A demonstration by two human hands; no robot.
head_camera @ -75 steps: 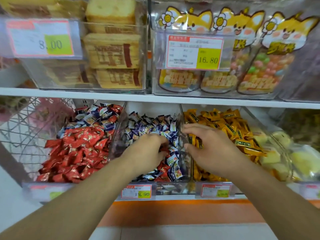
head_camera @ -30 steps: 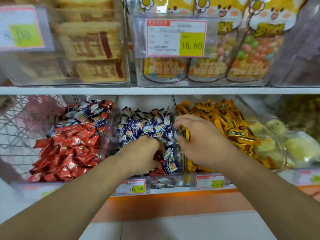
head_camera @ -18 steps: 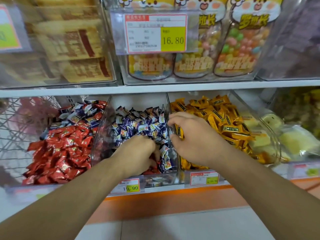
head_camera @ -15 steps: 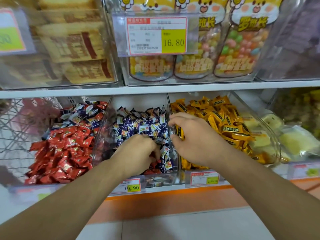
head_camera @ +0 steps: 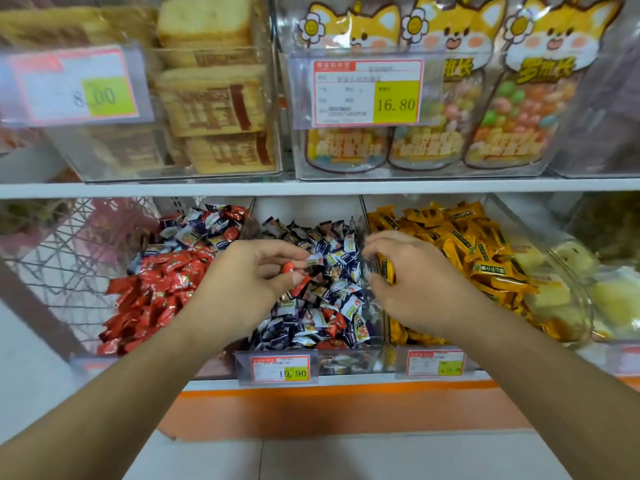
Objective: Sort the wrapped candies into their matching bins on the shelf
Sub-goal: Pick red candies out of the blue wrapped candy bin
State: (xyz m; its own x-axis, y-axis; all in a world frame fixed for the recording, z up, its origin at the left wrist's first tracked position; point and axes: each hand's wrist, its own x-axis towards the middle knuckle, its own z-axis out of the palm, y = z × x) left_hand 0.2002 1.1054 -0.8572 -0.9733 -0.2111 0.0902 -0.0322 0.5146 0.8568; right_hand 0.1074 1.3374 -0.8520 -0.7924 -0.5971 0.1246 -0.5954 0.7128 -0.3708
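Shelving in white metal (head_camera: 311,187) carries three clear plastic bins along its lower front edge: red-wrapped candies (head_camera: 152,292) leftward, blue-and-white wrapped candies (head_camera: 322,306) in the middle, yellow-wrapped candies (head_camera: 464,244) rightward. Left hand (head_camera: 249,282) pinches a small red wrapped candy (head_camera: 288,267) over the middle bin; right hand (head_camera: 415,285) grips a yellow wrapped candy (head_camera: 387,268) at the divider.

Even, bright indoor light, soft and nearly shadowless; faint shade under the shelf edge (head_camera: 311,188); glare on the clear upper bins (head_camera: 284,147); left price tag (head_camera: 74,86) smeared by blur; wide-angle bowing at the edges; right margin soft, hazy.
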